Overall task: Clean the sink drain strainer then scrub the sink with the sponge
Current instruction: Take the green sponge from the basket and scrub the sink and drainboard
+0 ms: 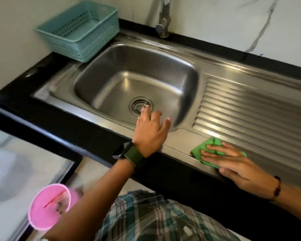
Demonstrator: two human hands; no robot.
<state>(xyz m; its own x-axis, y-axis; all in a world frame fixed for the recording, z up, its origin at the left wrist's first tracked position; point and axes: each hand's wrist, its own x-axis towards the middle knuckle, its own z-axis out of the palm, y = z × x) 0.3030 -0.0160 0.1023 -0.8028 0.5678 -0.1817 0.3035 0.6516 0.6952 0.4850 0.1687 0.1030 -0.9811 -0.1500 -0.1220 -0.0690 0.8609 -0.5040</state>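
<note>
Strainer not yet lifted; sponge kept ready.
Left hand [150, 132], fingers spread and holding nothing, reaches for the strainer [140, 105] at frame centre; right hand [228, 160] presses flat on the sponge [204, 146], lower right.

I log, upper left: one teal slotted basket [80, 30], standing on the black tabletop [16, 94] in the corner against the wall. Top centre: one chrome tap [163, 23] before a white marble-veined wall [233, 20]. Lower left: one pink bin [49, 206], some litter inside, on pale floor [9, 171].
</note>
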